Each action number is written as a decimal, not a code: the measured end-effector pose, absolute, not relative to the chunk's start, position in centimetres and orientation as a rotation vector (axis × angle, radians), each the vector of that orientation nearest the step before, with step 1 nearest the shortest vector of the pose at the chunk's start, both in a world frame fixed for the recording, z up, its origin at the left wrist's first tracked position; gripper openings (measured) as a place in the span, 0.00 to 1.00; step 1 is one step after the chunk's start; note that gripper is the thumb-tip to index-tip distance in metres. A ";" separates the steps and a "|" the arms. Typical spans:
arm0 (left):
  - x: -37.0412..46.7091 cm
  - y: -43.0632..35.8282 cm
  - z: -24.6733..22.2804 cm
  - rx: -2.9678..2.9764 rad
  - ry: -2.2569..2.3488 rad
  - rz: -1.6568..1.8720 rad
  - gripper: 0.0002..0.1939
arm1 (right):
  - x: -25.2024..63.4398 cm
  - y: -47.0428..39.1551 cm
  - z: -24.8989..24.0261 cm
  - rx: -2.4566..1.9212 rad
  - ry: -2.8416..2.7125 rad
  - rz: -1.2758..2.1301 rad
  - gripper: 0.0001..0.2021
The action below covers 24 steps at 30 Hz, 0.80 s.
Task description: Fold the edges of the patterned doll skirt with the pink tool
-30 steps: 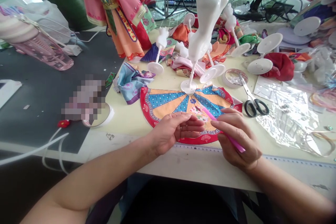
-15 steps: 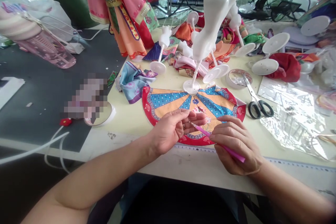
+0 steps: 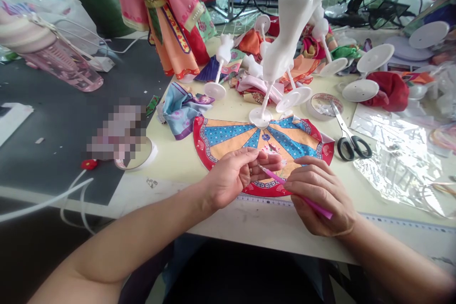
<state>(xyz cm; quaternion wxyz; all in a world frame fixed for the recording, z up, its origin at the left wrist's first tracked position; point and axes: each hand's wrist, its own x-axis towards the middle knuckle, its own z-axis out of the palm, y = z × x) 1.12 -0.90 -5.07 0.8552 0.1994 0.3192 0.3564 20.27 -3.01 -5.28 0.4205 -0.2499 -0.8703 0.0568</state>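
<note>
My left hand [image 3: 231,178] is cupped over the front of a fan-shaped fabric piece [image 3: 228,135]. Its fingers are stretched out, and whether anything tiny lies in the palm I cannot make out. My right hand [image 3: 318,197] is closed around a pink pen-like tool [image 3: 276,177], whose pale, narrow tip points at the left hand's fingers. The fabric lies flat, with blue and orange panels and a red patterned border; both hands hide parts of it. At its top centre stands the round base of a white mannequin [image 3: 292,23].
Scissors [image 3: 347,135] with black handles lean on a tape roll [image 3: 324,106] at right. Clear plastic sheets [image 3: 402,166] lie beyond them. Small mannequin stands [image 3: 215,90] and crumpled cloths crowd the back. At left are a ring of tape [image 3: 153,154] and a pink bottle [image 3: 67,59].
</note>
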 end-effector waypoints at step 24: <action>0.9 -0.8 -5.2 0.462 0.703 0.769 0.10 | 20.6 -3.1 -5.1 -0.616 -2.185 0.119 0.14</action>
